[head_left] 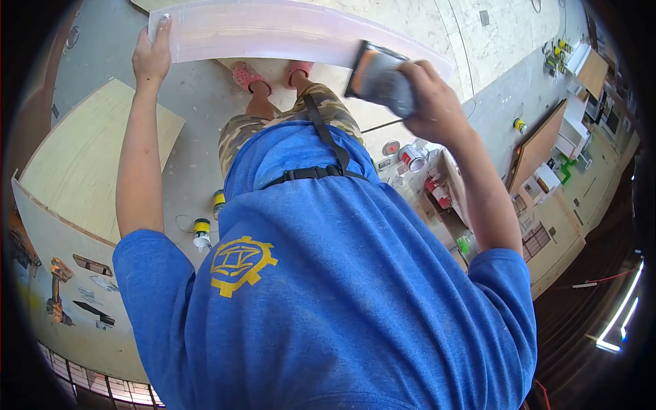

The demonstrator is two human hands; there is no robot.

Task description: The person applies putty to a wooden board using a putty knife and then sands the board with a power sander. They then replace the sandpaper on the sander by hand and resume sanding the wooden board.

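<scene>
A long, pale pinkish-white curved panel [266, 31] stretches across the top of the view. My left hand [152, 56] grips its left end, thumb on the face and fingers behind the edge. My right hand [435, 102] is wrapped around a grey and black power sander [387, 78] with orange trim. The sander overlaps the panel's lower edge toward the right; whether its pad touches the face cannot be made out. A black cord trails from the sander's side near my waist.
At left stands a large plywood piece [89, 164], with a cordless drill [58, 290] on a surface below it. Small cans [201, 232] sit on the floor by my left side. A paint can [412, 158] and a brown board [536, 147] are at right.
</scene>
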